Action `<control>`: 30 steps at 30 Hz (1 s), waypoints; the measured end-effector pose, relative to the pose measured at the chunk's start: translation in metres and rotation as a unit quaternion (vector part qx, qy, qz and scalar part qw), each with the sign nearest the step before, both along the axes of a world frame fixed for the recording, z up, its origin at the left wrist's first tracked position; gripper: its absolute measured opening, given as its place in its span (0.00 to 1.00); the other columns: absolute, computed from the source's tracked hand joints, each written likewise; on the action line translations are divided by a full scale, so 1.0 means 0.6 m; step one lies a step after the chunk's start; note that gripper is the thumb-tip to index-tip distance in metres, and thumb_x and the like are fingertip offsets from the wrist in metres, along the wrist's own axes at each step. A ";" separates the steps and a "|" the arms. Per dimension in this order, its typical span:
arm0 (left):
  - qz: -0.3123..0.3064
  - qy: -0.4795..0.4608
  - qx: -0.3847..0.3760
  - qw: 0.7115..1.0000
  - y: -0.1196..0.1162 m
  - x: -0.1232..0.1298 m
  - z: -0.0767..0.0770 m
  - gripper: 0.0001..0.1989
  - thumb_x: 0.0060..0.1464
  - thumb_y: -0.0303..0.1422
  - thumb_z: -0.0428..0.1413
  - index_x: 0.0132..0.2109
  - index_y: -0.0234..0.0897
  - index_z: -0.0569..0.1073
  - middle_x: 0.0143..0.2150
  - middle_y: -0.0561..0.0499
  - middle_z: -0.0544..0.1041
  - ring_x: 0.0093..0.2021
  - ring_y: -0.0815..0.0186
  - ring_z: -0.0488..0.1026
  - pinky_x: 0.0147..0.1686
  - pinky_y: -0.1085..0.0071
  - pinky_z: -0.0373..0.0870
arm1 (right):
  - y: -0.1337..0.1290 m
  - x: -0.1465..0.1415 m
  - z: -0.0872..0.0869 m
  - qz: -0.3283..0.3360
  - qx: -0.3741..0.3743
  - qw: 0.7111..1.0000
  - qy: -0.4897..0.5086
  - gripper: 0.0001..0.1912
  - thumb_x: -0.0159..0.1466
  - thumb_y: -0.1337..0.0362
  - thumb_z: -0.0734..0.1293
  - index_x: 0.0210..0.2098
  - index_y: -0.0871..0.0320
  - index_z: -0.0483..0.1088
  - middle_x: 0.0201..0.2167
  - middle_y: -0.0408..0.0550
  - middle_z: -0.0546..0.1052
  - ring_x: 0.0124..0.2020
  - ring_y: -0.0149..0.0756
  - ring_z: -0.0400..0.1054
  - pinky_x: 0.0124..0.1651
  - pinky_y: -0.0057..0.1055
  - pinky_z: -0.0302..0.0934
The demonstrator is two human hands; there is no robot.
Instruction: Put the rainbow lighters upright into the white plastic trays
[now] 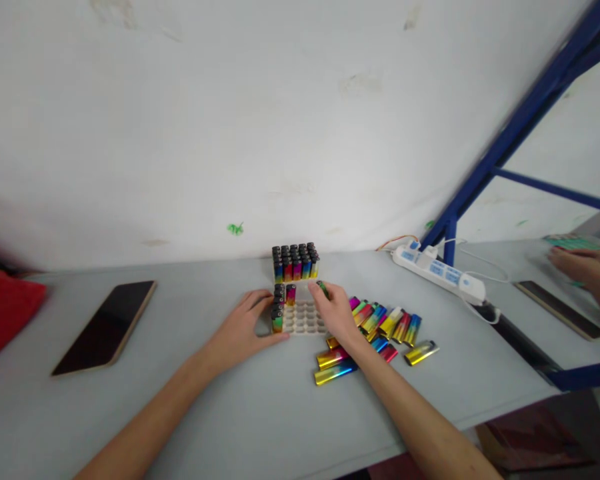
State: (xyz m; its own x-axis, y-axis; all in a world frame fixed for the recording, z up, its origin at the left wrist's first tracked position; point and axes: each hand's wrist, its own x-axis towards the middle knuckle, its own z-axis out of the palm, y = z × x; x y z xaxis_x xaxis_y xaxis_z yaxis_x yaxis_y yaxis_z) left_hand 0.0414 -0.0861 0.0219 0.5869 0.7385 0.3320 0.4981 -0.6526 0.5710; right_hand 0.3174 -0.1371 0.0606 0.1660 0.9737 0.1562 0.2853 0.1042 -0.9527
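"Two bare hands at a pale, perforated rectangular tray [305, 320] on a grey counter [260, 413]. State of each?"

"Right hand [337, 317]: thumb and fingers pinched on a slim green lighter with a dark end [323, 289]. Left hand [247, 323]: spread wide around the tray's left edge, thumb to the front, fingers to the rear."

"Position and long axis of the held lighter?"

"Over the rear right of the tray, well apart from the left hand. Axis apparently tilted, body mostly hidden by the grip; impossible to tell whether aligned with a hole. Bare holes to the front."

"And round about?"

"Upright black-topped lighters [278, 310] along the left column; one magenta lighter [291, 295] just beside, also upright. Behind, a packed block of multicoloured lighters [297, 268]. To the right, partly beneath the right forearm, loose metallic-sheen lighters [391, 323], flat, axes at mixed angles."
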 end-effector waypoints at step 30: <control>-0.004 0.007 0.001 1.000 -0.001 0.007 0.000 0.39 0.67 0.63 0.79 0.71 0.42 0.87 0.76 0.34 0.86 0.78 0.33 0.83 0.83 0.35 0.81 | -0.002 0.004 -0.003 0.147 0.084 0.924 -0.343 0.09 0.91 0.58 0.73 0.51 0.50 0.74 0.44 0.50 0.87 0.44 0.46 0.84 0.50 0.37 0.76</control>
State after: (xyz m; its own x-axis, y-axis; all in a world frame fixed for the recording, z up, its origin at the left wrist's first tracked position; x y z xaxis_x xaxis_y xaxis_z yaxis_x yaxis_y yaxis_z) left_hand 0.0455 -0.0867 0.0217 0.5972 0.7335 0.3246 0.5017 -0.6573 0.5623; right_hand 0.3197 -0.1385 0.0587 -0.2966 0.9132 0.2795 0.7523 0.4037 -0.5207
